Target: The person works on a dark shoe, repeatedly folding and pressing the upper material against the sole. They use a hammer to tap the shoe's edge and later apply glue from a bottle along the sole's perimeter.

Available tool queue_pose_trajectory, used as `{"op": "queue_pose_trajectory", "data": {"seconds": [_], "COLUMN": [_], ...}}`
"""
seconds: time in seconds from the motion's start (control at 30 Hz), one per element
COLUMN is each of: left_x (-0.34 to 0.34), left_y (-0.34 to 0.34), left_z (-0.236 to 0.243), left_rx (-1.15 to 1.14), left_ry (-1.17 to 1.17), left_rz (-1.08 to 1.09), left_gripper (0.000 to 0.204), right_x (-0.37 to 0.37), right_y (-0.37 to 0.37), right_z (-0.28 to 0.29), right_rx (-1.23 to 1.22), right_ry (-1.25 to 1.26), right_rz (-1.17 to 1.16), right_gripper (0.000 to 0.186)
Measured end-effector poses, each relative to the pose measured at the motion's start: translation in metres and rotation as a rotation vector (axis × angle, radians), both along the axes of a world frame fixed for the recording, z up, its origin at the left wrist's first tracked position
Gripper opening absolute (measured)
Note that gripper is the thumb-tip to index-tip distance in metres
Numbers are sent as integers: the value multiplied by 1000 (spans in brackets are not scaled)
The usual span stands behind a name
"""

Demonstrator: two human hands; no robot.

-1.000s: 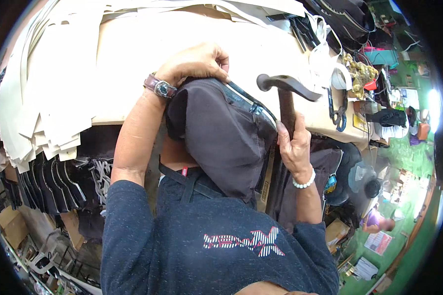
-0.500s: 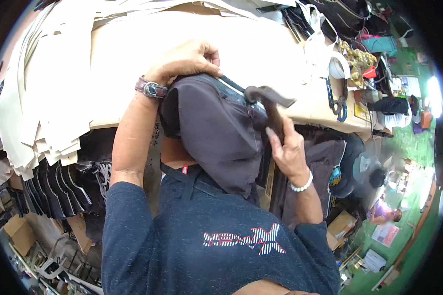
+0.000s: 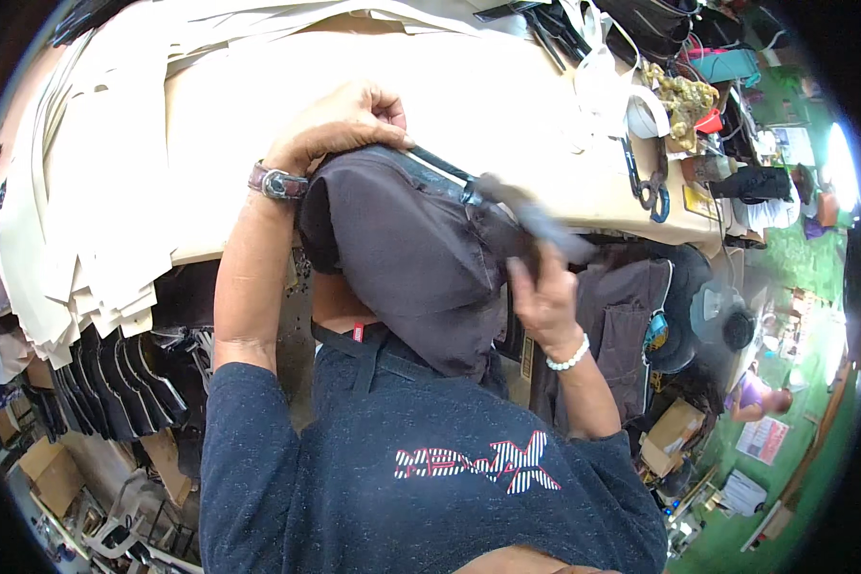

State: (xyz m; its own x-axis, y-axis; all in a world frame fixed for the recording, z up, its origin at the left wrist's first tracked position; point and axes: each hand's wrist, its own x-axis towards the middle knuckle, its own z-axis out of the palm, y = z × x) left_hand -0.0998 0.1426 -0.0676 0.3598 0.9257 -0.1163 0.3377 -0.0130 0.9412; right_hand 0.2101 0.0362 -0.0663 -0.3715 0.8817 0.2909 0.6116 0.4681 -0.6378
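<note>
A dark brown fabric piece (image 3: 407, 253), shaped like part of a bag, hangs over the table's near edge. Along its upper side runs a black edge strip with a white line. My left hand (image 3: 340, 124) has its fingers curled on the far left end of that edge, thumb and fingers pinching it. In my right hand (image 3: 548, 304) is a hammer (image 3: 536, 218), blurred by motion, its head close to the right end of the strip. The handle is mostly hidden by the blur and my fingers.
Stacked cream sheets (image 3: 105, 191) cover the table's left side. Black-and-blue scissors (image 3: 652, 196) and white straps (image 3: 598, 67) lie at the right. Dark fabric pieces (image 3: 612, 330) hang below the table at right, and curved black pieces (image 3: 115, 383) at left. A person (image 3: 756, 397) is farther off at right.
The hammer has swung and is now blurred, with its head still near the strip's right end. My left hand keeps its grip; the whole view has shifted a little.
</note>
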Motion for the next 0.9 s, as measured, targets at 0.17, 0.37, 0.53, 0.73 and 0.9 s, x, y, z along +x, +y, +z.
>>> {"op": "queue_pose_trajectory", "data": {"seconds": [0.17,0.37,0.53,0.73,0.9], "left_x": [-2,-1,0,-2,-2], "left_y": [-4,-2,-4,1,-6], "left_z": [-6,-3,-1,-5,-7], "left_rx": [20,-2,-20,-53,-29], "left_ry": [-25,-22,-84,-122,-115], "left_rz": [13,16,36,-16,21], "left_gripper": [20,21,20,20,20], "right_x": [2,0,6,5,8], "right_y": [5,10,12,-1,7], "right_z": [20,18,44,-6,38], "right_rx": [-240,-394,-409,-211,-339], "right_ry": [19,-23,180,67,198], "right_rz": [25,70,-76,48,-101], "right_gripper": [30,27,27,30,24]}}
